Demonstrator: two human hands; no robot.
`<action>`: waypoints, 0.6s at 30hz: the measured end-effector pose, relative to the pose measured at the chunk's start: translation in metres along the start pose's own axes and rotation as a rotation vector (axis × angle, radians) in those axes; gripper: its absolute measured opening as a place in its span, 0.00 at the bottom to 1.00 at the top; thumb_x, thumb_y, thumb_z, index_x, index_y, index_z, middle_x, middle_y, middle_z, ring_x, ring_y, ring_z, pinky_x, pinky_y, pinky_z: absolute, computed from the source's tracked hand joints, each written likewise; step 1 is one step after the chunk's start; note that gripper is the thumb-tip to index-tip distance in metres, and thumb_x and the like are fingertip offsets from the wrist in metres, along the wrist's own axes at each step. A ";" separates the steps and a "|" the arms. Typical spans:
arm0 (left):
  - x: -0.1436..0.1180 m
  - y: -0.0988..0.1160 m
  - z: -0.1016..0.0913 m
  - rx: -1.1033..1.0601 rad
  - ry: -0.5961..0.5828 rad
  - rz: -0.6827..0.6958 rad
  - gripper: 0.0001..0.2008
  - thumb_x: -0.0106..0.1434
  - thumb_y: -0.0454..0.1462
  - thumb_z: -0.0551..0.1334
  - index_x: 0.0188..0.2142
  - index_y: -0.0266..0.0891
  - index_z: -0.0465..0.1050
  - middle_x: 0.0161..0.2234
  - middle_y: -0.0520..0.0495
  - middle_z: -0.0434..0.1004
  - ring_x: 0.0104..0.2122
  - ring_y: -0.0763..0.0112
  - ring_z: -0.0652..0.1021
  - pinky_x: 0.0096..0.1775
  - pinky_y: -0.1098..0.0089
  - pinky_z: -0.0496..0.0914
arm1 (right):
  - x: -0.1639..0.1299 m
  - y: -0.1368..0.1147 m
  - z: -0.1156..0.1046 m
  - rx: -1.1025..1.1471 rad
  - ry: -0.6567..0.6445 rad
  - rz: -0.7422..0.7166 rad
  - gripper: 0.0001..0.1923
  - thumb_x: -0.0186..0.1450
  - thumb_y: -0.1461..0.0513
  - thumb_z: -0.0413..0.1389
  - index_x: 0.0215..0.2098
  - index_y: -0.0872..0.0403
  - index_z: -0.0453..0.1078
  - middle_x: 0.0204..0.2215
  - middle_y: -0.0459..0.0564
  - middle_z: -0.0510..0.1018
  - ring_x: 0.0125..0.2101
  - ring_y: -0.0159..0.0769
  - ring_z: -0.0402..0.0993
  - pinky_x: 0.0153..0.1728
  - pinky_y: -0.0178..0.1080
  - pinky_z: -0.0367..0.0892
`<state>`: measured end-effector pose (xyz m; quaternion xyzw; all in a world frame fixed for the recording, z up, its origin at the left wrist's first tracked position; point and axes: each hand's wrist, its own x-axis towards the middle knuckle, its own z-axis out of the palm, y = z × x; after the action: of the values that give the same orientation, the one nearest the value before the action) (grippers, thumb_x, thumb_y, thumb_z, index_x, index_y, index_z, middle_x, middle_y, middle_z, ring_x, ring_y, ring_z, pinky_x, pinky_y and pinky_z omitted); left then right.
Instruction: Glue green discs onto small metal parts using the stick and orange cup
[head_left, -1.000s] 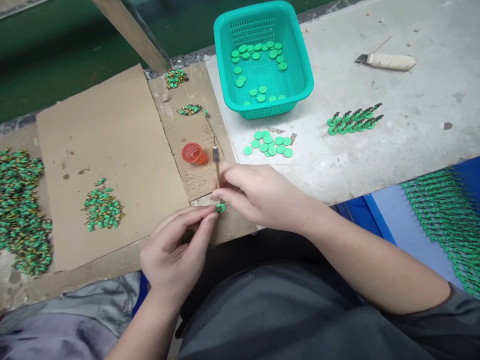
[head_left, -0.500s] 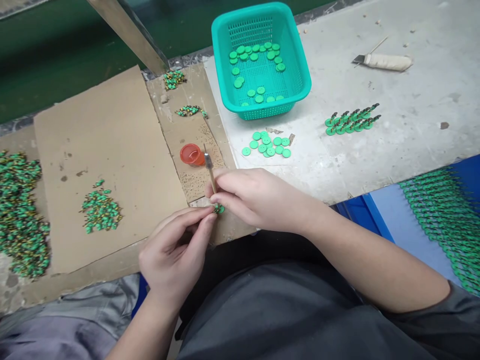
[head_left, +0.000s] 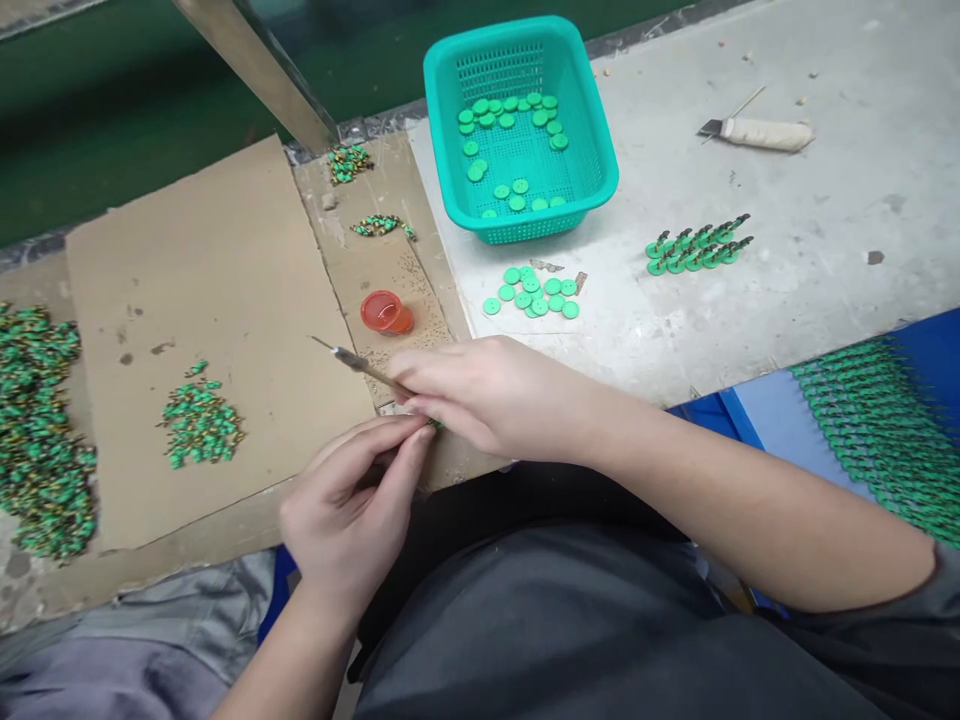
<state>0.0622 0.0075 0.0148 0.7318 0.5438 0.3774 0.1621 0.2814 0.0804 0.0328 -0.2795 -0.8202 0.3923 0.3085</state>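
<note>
Here the left hand (head_left: 352, 510) and the right hand (head_left: 495, 395) meet at the near edge of the bench, fingertips touching. The left thumb and forefinger are pressed together on a small green piece (head_left: 435, 424), of which only a sliver shows between the two hands. The right hand is closed around a thin brush (head_left: 360, 364); its stick lies across the fingers and the metal-collared tip points up and to the left, over the cardboard. The right fingertips also rest against the green piece; whether they pinch it cannot be told.

Both hands work over a narrow strip of speckled cardboard (head_left: 390, 270). Just beyond the right hand sits a small orange cup (head_left: 386, 312) on that strip. Further up the strip lie two small clusters of green-and-yellow pieces (head_left: 349, 162).

To the left, a larger sheet of cardboard (head_left: 210, 260) carries a small heap of painted pieces (head_left: 199, 420). A much bigger heap (head_left: 41, 430) lies at the far left edge.

To the right, on the grey bench top (head_left: 825, 220), a loose group of plain green discs (head_left: 534, 292) lies just in front of a teal basket (head_left: 600, 150), which holds more discs of the same kind. Further right stand two short rows of green pieces on pins (head_left: 697, 245). Beyond those lies a cloth-wrapped tool (head_left: 761, 132). At the lower right, a blue tray (head_left: 930, 350) holds many rows of green pieces (head_left: 870, 420).
</note>
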 end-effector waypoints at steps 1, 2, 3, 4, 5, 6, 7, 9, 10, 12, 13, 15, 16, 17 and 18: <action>0.000 0.000 0.000 0.001 -0.003 0.005 0.07 0.73 0.33 0.74 0.46 0.49 0.88 0.44 0.55 0.91 0.42 0.73 0.88 0.49 0.72 0.81 | 0.001 0.001 0.001 -0.002 -0.002 -0.003 0.06 0.82 0.66 0.54 0.50 0.50 0.71 0.49 0.49 0.88 0.49 0.41 0.86 0.49 0.39 0.74; 0.000 0.000 0.000 0.001 -0.007 0.007 0.06 0.73 0.33 0.74 0.46 0.48 0.88 0.44 0.55 0.91 0.41 0.73 0.88 0.48 0.72 0.81 | 0.002 0.002 0.002 -0.005 -0.004 0.002 0.06 0.82 0.66 0.54 0.50 0.49 0.71 0.49 0.49 0.88 0.49 0.41 0.86 0.50 0.39 0.74; 0.001 0.000 0.000 -0.002 -0.010 0.008 0.06 0.73 0.34 0.73 0.46 0.48 0.88 0.44 0.55 0.91 0.41 0.73 0.88 0.47 0.72 0.81 | 0.002 0.002 0.002 -0.011 -0.001 0.011 0.06 0.82 0.66 0.55 0.50 0.48 0.71 0.48 0.48 0.88 0.48 0.40 0.86 0.49 0.39 0.75; 0.001 0.000 0.000 -0.009 -0.011 0.007 0.05 0.74 0.34 0.73 0.45 0.48 0.88 0.44 0.55 0.91 0.41 0.73 0.88 0.47 0.72 0.81 | 0.001 0.002 0.003 -0.018 0.004 0.023 0.05 0.81 0.65 0.56 0.49 0.48 0.71 0.47 0.47 0.88 0.47 0.40 0.86 0.49 0.38 0.75; 0.001 0.000 0.000 -0.018 -0.014 0.002 0.05 0.74 0.34 0.73 0.45 0.48 0.88 0.44 0.54 0.91 0.41 0.72 0.88 0.46 0.72 0.81 | -0.001 0.002 0.004 -0.025 0.017 0.035 0.05 0.81 0.65 0.56 0.48 0.48 0.72 0.46 0.47 0.88 0.47 0.40 0.86 0.49 0.38 0.75; 0.002 0.000 0.000 -0.030 -0.018 -0.006 0.04 0.74 0.35 0.73 0.45 0.48 0.88 0.44 0.53 0.91 0.41 0.72 0.88 0.45 0.72 0.81 | -0.004 0.002 0.005 -0.029 0.044 0.045 0.05 0.81 0.64 0.57 0.47 0.48 0.72 0.46 0.47 0.87 0.46 0.40 0.86 0.49 0.38 0.76; 0.003 0.000 0.000 -0.043 -0.023 -0.016 0.04 0.74 0.35 0.73 0.45 0.47 0.88 0.44 0.53 0.91 0.42 0.71 0.88 0.45 0.71 0.81 | -0.008 0.001 0.006 -0.031 0.093 0.055 0.04 0.82 0.64 0.57 0.47 0.49 0.72 0.45 0.48 0.87 0.46 0.40 0.86 0.49 0.38 0.76; 0.004 0.002 0.000 -0.065 -0.038 -0.032 0.04 0.75 0.37 0.72 0.46 0.47 0.88 0.44 0.52 0.91 0.42 0.69 0.88 0.44 0.70 0.81 | -0.019 -0.001 0.010 -0.031 0.240 0.064 0.06 0.83 0.63 0.55 0.47 0.51 0.73 0.45 0.49 0.87 0.46 0.39 0.86 0.50 0.39 0.77; 0.005 0.002 0.000 -0.071 -0.045 -0.036 0.04 0.75 0.37 0.72 0.46 0.47 0.89 0.44 0.51 0.91 0.42 0.68 0.88 0.44 0.70 0.81 | -0.026 -0.003 0.013 -0.032 0.309 0.061 0.07 0.84 0.63 0.54 0.48 0.52 0.73 0.45 0.50 0.87 0.47 0.39 0.86 0.52 0.40 0.78; 0.006 0.003 0.000 -0.077 -0.051 -0.036 0.04 0.75 0.37 0.72 0.46 0.48 0.89 0.44 0.51 0.91 0.43 0.68 0.88 0.45 0.69 0.82 | -0.036 -0.004 0.019 -0.053 0.383 0.043 0.09 0.85 0.62 0.52 0.48 0.52 0.74 0.45 0.51 0.87 0.48 0.40 0.87 0.53 0.41 0.79; 0.006 0.003 0.000 -0.077 -0.051 -0.036 0.04 0.75 0.37 0.72 0.46 0.48 0.89 0.44 0.51 0.91 0.44 0.67 0.88 0.46 0.69 0.82 | -0.040 -0.005 0.023 -0.073 0.381 0.030 0.10 0.86 0.61 0.51 0.48 0.53 0.74 0.46 0.51 0.87 0.48 0.40 0.87 0.53 0.42 0.80; 0.005 0.003 0.000 -0.074 -0.049 -0.039 0.05 0.75 0.38 0.72 0.46 0.48 0.89 0.45 0.51 0.91 0.45 0.67 0.89 0.48 0.68 0.82 | -0.043 -0.005 0.028 -0.115 0.354 0.011 0.12 0.86 0.61 0.50 0.49 0.53 0.75 0.46 0.53 0.88 0.49 0.42 0.88 0.54 0.44 0.81; 0.005 0.002 0.000 -0.070 -0.048 -0.043 0.05 0.75 0.38 0.72 0.46 0.49 0.89 0.45 0.51 0.91 0.45 0.67 0.89 0.48 0.68 0.82 | -0.043 -0.005 0.031 -0.131 0.346 0.008 0.12 0.86 0.61 0.50 0.50 0.53 0.75 0.47 0.53 0.88 0.49 0.42 0.88 0.54 0.45 0.81; 0.005 0.002 0.000 -0.065 -0.048 -0.046 0.05 0.75 0.38 0.72 0.46 0.49 0.89 0.45 0.52 0.92 0.45 0.67 0.89 0.48 0.68 0.82 | -0.041 -0.004 0.032 -0.141 0.342 0.009 0.12 0.86 0.61 0.49 0.51 0.53 0.75 0.47 0.53 0.88 0.49 0.43 0.88 0.54 0.46 0.82; 0.004 0.001 0.000 -0.061 -0.048 -0.048 0.05 0.75 0.38 0.72 0.47 0.49 0.89 0.45 0.52 0.92 0.45 0.67 0.89 0.48 0.68 0.82 | -0.040 -0.003 0.033 -0.143 0.339 0.010 0.12 0.86 0.61 0.49 0.51 0.53 0.75 0.47 0.53 0.88 0.49 0.42 0.87 0.55 0.46 0.82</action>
<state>0.0636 0.0108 0.0171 0.7221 0.5455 0.3722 0.2061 0.2829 0.0352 0.0077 -0.3671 -0.7808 0.2818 0.4197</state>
